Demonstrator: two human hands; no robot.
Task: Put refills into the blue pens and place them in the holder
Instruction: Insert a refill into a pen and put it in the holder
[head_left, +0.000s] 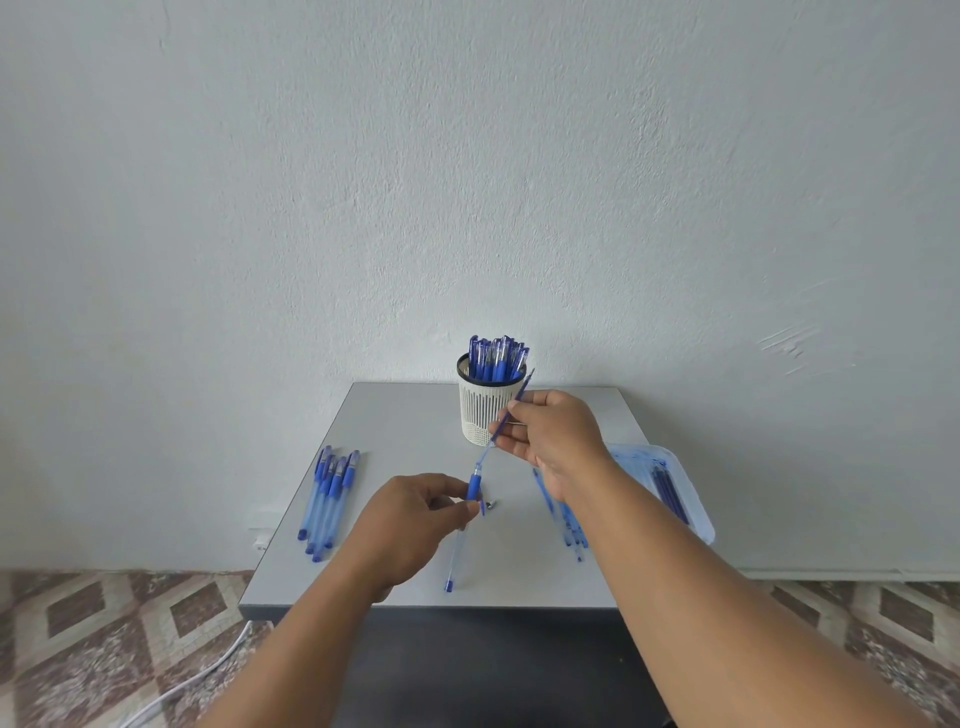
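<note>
The holder (485, 410) stands at the far middle of the table (405, 415), full of pens. Finished pens (327, 499) lie at the left, a tray (670, 488) at the right. Between them the table is bare, except a small cap (491, 503).

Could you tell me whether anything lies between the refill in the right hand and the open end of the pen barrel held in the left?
Nothing visible does. The refill slants down from the right hand straight to the pen barrel, held by the left hand.
</note>
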